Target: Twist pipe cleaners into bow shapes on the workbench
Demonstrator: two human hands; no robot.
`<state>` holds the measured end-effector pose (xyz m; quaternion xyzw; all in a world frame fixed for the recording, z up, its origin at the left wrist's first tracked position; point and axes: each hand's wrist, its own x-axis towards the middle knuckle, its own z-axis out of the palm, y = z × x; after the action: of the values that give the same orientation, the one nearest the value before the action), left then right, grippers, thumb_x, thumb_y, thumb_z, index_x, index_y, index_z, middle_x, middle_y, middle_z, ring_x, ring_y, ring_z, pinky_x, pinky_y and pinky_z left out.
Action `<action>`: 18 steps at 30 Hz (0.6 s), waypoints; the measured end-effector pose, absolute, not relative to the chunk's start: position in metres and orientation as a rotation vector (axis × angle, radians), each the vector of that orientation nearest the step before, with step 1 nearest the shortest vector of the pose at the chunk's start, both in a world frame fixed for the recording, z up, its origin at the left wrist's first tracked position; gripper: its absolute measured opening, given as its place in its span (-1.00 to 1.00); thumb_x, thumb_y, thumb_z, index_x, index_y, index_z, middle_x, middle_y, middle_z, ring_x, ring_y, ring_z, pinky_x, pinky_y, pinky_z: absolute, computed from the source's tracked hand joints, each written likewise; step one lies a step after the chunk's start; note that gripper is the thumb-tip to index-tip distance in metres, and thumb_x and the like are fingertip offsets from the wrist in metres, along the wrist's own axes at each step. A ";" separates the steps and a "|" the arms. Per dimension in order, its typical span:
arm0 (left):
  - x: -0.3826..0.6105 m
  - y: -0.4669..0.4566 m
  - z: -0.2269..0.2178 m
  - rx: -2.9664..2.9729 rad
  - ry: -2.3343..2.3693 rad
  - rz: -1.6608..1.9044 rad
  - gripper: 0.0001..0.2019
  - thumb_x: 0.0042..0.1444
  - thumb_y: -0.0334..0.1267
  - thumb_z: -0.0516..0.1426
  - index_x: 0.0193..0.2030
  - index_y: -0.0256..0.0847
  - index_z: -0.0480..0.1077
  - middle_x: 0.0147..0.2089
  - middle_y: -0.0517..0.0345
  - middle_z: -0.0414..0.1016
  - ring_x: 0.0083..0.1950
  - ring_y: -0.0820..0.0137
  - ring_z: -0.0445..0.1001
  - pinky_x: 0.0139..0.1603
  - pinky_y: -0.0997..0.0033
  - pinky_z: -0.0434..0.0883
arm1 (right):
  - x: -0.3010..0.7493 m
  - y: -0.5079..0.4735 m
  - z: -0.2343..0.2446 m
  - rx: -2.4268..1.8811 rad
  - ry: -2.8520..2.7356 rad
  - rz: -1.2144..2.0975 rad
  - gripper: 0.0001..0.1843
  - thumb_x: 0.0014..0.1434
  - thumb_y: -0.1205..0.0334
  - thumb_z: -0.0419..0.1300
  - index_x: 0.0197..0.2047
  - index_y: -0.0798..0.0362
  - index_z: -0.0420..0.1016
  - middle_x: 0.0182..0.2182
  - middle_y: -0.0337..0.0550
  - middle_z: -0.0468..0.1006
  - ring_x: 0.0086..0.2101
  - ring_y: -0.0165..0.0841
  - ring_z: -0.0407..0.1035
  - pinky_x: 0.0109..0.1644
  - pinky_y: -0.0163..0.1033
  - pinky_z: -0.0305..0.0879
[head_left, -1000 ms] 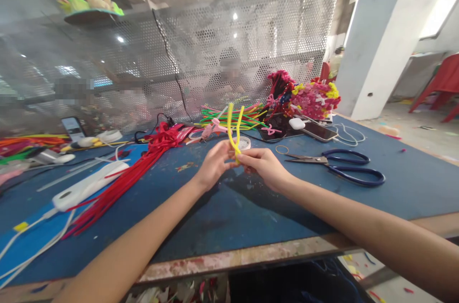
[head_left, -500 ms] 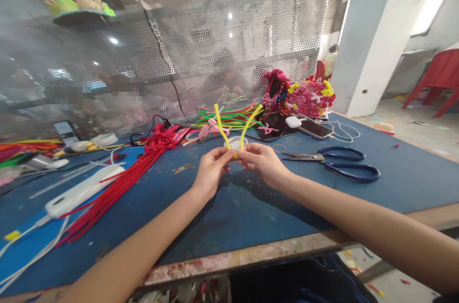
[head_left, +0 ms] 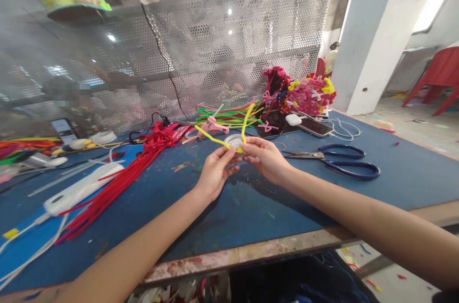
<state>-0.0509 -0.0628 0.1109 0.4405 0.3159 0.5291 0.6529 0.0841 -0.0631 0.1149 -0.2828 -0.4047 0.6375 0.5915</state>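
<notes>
A bent yellow pipe cleaner is pinched between both hands above the table. My left hand closes thumb and fingers on its lower bend, and my right hand grips it just to the right. One end slants out to the upper left, the other points up. Right behind the bend lies a round whitish dish or roll, partly covered by the fingers. Beyond it is a pink glue gun-like tool. Scissors with dark blue handles lie to the right of my right hand.
Red pipe cleaners and a white power strip with cables spread over the left. Green and yellow pipe cleaners lie at the back, near a bundle of pink flowers. A phone rests behind the scissors. A perforated metal screen stands behind.
The pipe cleaner's left end has swung down and outward to the left, opening the bend wider. Both hands stay close together and keep their hold.
</notes>
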 end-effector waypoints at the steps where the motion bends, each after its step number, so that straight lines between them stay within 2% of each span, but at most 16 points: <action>1: -0.051 -0.063 0.111 0.985 0.703 1.200 -0.82 -0.13 -0.26 0.26 -0.36 -0.24 0.41 -0.38 0.22 0.47 -0.39 0.52 0.43 -0.47 0.58 0.34 | 0.085 -0.062 0.115 -0.660 -0.938 1.508 -0.77 -0.18 0.32 0.33 -0.37 0.11 0.45 -0.50 -0.28 0.49 -0.51 -0.56 0.32 -0.38 -0.42 0.23; 6: -0.049 -0.061 0.108 0.810 0.568 1.256 -0.92 -0.03 -0.29 0.20 -0.37 -0.21 0.40 -0.40 0.29 0.45 -0.44 0.59 0.39 -0.53 0.64 0.28 | 0.083 -0.063 0.114 -0.594 -0.851 1.609 -0.89 -0.06 0.28 0.28 -0.41 0.10 0.46 -0.55 -0.31 0.45 -0.51 -0.58 0.31 -0.34 -0.44 0.28; 10: -0.047 -0.062 0.109 0.653 0.461 1.249 -0.94 0.10 -0.30 0.10 -0.34 -0.19 0.39 -0.38 0.30 0.46 -0.42 0.62 0.41 -0.55 0.67 0.27 | 0.078 -0.067 0.115 -0.449 -0.802 1.622 -0.95 0.03 0.27 0.22 -0.41 0.05 0.44 -0.41 -0.29 0.50 -0.37 -0.54 0.38 -0.22 -0.43 0.32; 13: -0.045 -0.062 0.109 0.582 0.444 1.269 -0.85 0.17 -0.34 0.02 -0.36 -0.20 0.39 -0.40 0.30 0.47 -0.39 0.62 0.43 -0.41 0.65 0.36 | 0.075 -0.068 0.115 -0.437 -0.796 1.581 -0.95 0.07 0.30 0.17 -0.42 0.04 0.41 -0.31 -0.29 0.51 -0.32 -0.52 0.40 -0.12 -0.38 0.33; 18: -0.044 -0.056 0.108 0.545 0.444 1.344 -0.75 0.20 -0.41 -0.04 -0.44 -0.25 0.37 -0.40 0.25 0.48 -0.34 0.61 0.45 -0.16 0.57 0.39 | 0.073 -0.065 0.113 -0.458 -0.755 1.502 -0.87 0.13 0.37 0.10 -0.45 0.06 0.37 -0.35 -0.29 0.50 -0.27 -0.52 0.42 0.00 -0.34 0.29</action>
<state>-0.0439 -0.0563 0.1077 0.2473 0.2014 0.6092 0.7260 0.0734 -0.0648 0.1129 -0.2010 -0.3316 0.6594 0.6440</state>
